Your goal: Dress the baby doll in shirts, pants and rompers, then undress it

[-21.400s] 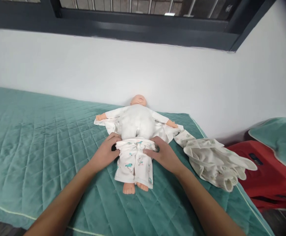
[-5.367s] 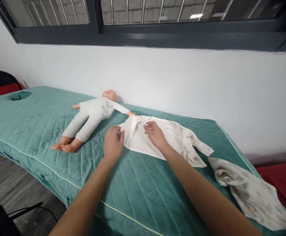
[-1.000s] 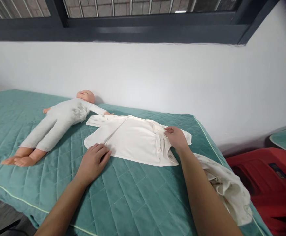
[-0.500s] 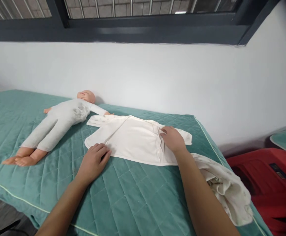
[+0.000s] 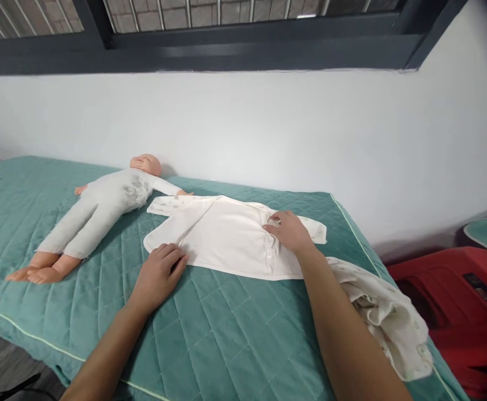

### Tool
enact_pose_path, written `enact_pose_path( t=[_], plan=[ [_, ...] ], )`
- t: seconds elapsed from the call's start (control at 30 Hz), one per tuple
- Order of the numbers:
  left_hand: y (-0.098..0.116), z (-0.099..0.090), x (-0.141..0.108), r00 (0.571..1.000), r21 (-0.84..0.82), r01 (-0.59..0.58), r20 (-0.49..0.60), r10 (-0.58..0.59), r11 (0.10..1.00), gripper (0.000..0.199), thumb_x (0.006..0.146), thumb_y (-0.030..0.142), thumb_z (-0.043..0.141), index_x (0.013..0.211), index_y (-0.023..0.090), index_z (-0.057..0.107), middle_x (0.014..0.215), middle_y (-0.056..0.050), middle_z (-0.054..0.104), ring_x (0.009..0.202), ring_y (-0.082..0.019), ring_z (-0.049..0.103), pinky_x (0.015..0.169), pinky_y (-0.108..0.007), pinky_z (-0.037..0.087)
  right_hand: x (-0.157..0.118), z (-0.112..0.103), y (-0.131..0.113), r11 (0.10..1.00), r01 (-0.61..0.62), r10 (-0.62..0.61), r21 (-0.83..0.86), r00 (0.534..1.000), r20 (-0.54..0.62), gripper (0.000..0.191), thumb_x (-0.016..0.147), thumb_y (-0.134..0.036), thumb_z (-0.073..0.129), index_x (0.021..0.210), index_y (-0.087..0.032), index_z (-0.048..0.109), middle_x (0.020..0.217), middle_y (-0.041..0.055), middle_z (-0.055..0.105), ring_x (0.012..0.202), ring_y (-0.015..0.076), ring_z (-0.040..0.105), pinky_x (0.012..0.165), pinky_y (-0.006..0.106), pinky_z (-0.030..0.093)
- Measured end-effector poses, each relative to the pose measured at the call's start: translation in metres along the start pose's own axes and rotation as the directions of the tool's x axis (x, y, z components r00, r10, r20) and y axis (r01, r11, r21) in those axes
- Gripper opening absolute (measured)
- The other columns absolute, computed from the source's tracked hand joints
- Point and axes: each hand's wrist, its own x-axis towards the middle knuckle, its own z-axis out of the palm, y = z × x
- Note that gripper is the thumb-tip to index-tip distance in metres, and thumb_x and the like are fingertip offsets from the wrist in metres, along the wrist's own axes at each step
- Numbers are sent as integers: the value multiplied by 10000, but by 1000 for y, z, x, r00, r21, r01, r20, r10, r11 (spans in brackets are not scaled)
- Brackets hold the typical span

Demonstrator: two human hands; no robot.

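Observation:
A small white baby garment (image 5: 227, 239) lies spread flat on the green quilted cover (image 5: 210, 334), its sleeves pointing left and right. My left hand (image 5: 162, 273) rests at the garment's lower left edge, fingers bent and lying on the cloth. Near the right part of the garment, my right hand (image 5: 287, 229) has its thumb and fingers apart over gathered cloth at the ties; no clear grip shows. A doll (image 5: 110, 195) in a white suit lies on its back at the left, one hand close to the garment's left sleeve.
A crumpled patterned cloth (image 5: 394, 323) lies at the right edge of the cover, beside my right forearm. Red plastic furniture (image 5: 448, 289) stands beyond that edge. A white wall (image 5: 243, 128) and a dark window frame (image 5: 260, 53) are behind.
My right hand has shifted slightly left and up over the garment, and its fingers have spread a little. My left hand has stayed in place.

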Motion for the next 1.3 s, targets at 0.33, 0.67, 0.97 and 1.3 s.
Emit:
enact_pose_path(
  t=[0.33,0.67,0.97,1.3],
  plan=[
    [1,-1,-1,1000,-5,9,7,-9,1000,276,980,354,449,885,208,664,1001,-59,676,954,-205,600,869,-378,476,2,-15,6,970,-229,242,81,902,-356,377,905,-232,402,1216,-174,607,1161,137,675,1029,276,623,882,382,461],
    [5,-1,-1,995,-71,9,-99,-16,997,224,968,307,478,871,200,650,966,-55,676,951,-195,600,873,-358,487,-24,-3,-60,946,296,-245,135,921,-304,291,914,-201,429,1145,-195,606,1210,125,611,1163,276,568,1040,421,438],
    [-120,-100,-4,888,107,301,-395,-237,948,318,947,403,475,1154,217,628,1253,-90,613,1221,-278,548,1094,-451,417,-49,40,-160,788,403,-454,465,891,-4,262,935,-272,500,1181,-293,589,1251,36,619,1198,212,572,1063,409,445],
    [-253,-159,50,653,-477,735,307,-693,481,575,868,605,530,1226,167,634,1161,-106,705,1039,-293,679,879,-453,559,179,144,-321,901,279,-302,334,953,19,579,943,-502,479,1321,-63,489,1287,243,604,1192,317,584,1015,438,443]
  ],
)
